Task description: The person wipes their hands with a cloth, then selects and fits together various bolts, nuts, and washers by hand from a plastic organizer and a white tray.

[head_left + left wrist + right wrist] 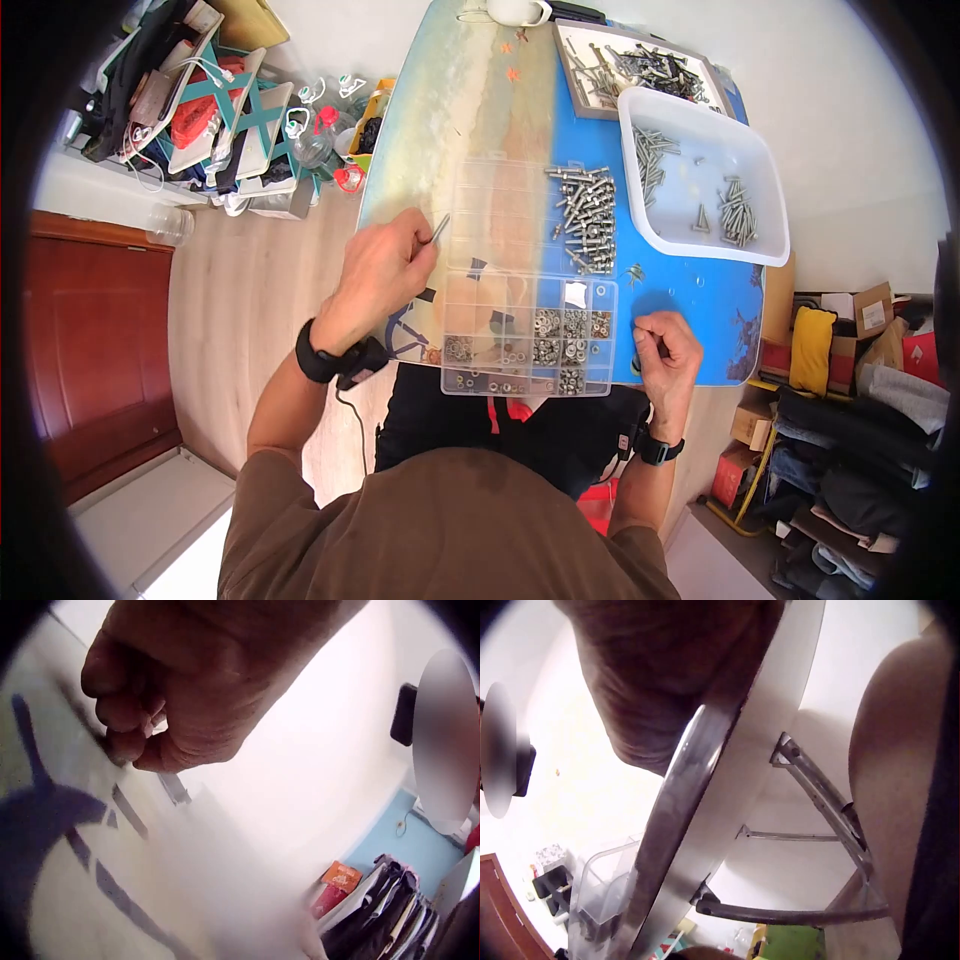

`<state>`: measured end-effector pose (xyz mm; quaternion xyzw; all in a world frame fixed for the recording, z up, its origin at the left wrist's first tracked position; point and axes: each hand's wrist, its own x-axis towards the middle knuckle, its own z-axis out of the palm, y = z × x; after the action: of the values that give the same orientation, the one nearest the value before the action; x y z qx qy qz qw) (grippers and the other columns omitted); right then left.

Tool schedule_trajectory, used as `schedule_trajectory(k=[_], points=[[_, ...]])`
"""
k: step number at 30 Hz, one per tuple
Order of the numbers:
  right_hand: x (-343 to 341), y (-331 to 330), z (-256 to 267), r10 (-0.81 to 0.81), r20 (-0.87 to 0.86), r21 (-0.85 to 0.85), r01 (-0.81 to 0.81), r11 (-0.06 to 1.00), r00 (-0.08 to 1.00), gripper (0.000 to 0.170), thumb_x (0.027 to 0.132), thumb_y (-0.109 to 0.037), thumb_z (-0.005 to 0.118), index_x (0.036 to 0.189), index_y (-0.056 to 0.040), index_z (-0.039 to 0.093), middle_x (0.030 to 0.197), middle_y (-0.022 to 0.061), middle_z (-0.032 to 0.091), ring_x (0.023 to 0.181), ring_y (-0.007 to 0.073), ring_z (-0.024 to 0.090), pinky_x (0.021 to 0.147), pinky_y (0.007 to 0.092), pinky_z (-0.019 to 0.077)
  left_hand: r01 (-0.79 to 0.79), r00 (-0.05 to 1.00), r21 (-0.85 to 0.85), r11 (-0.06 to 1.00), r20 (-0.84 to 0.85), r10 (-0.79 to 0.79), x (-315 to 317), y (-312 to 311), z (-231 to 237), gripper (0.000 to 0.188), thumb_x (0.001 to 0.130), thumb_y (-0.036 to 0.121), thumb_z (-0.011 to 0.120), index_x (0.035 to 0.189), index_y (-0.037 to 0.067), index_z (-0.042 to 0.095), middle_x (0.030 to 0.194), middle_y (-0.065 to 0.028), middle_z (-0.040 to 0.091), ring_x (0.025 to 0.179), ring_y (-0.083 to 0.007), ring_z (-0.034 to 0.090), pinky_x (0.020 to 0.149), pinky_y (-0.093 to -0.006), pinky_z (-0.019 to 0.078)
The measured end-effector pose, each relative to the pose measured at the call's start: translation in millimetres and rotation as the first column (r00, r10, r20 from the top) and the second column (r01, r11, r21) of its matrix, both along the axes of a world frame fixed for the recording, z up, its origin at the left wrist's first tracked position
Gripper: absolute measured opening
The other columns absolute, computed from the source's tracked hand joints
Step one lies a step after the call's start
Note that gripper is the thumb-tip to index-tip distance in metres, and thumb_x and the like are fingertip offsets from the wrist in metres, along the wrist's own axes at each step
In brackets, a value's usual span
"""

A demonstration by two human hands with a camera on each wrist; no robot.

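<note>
In the head view my left hand (385,265) pinches a thin metal bolt (440,228) between thumb and fingertips, over the left edge of a clear compartment box (490,215). Bolts fitted with nuts or washers (588,215) fill its right side. Nearer the body, a second clear divided part (480,320) holds nuts and washers (560,335). My right hand (668,355) rests at the table's front edge, right of that box, fingers loosely curled; no object shows in it. Both wrist views show the hands (187,690) (667,682) mostly from the wrist side.
A white tub (715,245) with loose bolts stands at the right of the table. Behind it lies a shallow tray (590,100) of darker screws. A white cup (518,10) stands at the far edge. Bottles and a shelf are left; clothes and boxes are right.
</note>
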<state>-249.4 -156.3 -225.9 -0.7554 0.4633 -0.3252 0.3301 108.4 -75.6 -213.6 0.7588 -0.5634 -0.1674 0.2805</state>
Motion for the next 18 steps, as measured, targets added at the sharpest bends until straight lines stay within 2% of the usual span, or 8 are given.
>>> schedule_trajectory(k=[2,4,5,7,8,10,13,18], points=[[-1.9,0.7,-3.1,-0.011,0.018,-0.016,0.011,1.000,1.000,0.011,0.082,0.007,0.072,0.092,0.0005,0.071,0.086,0.0068,0.067,0.066,0.0126,0.057,0.059,0.0258,0.0451,0.042,0.998,0.007,0.999,0.051,-0.042,6.6,-7.1,-0.9,0.010,0.085,0.013,0.065,0.083,0.005,0.060,0.064,-0.0148,0.064,0.062,-0.0372,0.065,0.057,-0.0456,0.0478],[-2.2,1.6,-4.0,-0.015,0.025,-0.011,0.015,1.000,1.000,0.012,0.082,0.007,0.072,0.092,0.0005,0.071,0.085,0.0066,0.066,0.066,0.0122,0.056,0.059,0.0255,0.0447,0.073,0.997,-0.035,0.997,0.017,-0.072,14.1,-12.2,-4.0,0.006,0.085,0.006,0.065,0.085,0.002,0.060,0.059,-0.0075,0.057,0.049,-0.0158,0.054,0.050,-0.0319,0.0402],[-1.8,1.5,-4.3,-0.021,0.034,-0.006,0.021,1.000,0.999,0.012,0.082,0.007,0.072,0.092,0.0005,0.071,0.085,0.0063,0.066,0.066,0.0118,0.056,0.059,0.0252,0.0443,0.077,0.997,-0.036,0.996,0.019,-0.076,15.4,-11.3,-1.3,0.006,0.085,0.006,0.065,0.085,0.002,0.060,0.059,-0.0075,0.057,0.049,-0.0158,0.054,0.050,-0.0319,0.0402],[-2.6,1.5,-5.1,-0.029,0.043,-0.010,0.029,1.000,0.999,0.012,0.082,0.007,0.072,0.092,0.0006,0.071,0.085,0.0059,0.065,0.066,0.0111,0.055,0.058,0.0248,0.0435,0.029,0.972,0.063,0.998,-0.236,-0.014,14.9,-9.6,9.4,0.004,0.086,0.003,0.064,0.084,0.001,0.061,0.061,0.0000,0.056,0.052,-0.0067,0.051,0.049,-0.0259,0.0380],[-3.5,1.4,-5.6,-0.028,0.049,-0.013,0.029,0.999,0.998,0.012,0.082,0.007,0.072,0.092,0.0006,0.071,0.085,0.0056,0.065,0.066,0.0104,0.054,0.058,0.0243,0.0427,0.034,0.971,0.065,0.997,-0.237,-0.018,11.7,-6.7,17.3,0.004,0.086,0.003,0.064,0.084,0.001,0.061,0.061,0.0000,0.056,0.052,-0.0067,0.051,0.049,-0.0259,0.0380],[-4.9,1.2,-7.3,-0.027,0.087,0.012,0.026,1.000,0.996,0.012,0.082,0.007,0.072,0.092,0.0007,0.070,0.085,0.0053,0.065,0.066,0.0099,0.053,0.058,0.0240,0.0420,0.002,0.857,0.173,0.985,-0.508,0.087,3.5,5.0,31.2,0.005,0.088,0.001,0.064,0.084,0.001,0.061,0.064,0.0047,0.055,0.056,-0.0008,0.049,0.049,-0.0213,0.0357],[-5.2,0.3,-8.4,-0.018,0.130,0.034,0.014,0.999,0.991,0.011,0.083,0.006,0.072,0.092,0.0009,0.070,0.086,0.0048,0.064,0.066,0.0091,0.051,0.057,0.0235,0.0411,0.001,0.797,0.127,0.992,-0.600,0.076,-10.3,20.5,32.4,0.006,0.089,0.002,0.064,0.084,0.002,0.061,0.064,0.0041,0.056,0.055,-0.0008,0.048,0.049,-0.0204,0.0355],[-5.2,1.0,-6.4,-0.017,0.111,0.017,0.015,1.000,0.994,0.011,0.083,0.007,0.072,0.092,0.0010,0.070,0.087,0.0038,0.064,0.066,0.0086,0.051,0.057,0.0233,0.0407,0.014,0.891,0.061,0.998,-0.454,0.015,-16.1,16.6,26.3,0.006,0.089,0.004,0.065,0.085,0.002,0.061,0.062,0.0036,0.057,0.053,-0.0019,0.048,0.049,-0.0214,0.0355]])
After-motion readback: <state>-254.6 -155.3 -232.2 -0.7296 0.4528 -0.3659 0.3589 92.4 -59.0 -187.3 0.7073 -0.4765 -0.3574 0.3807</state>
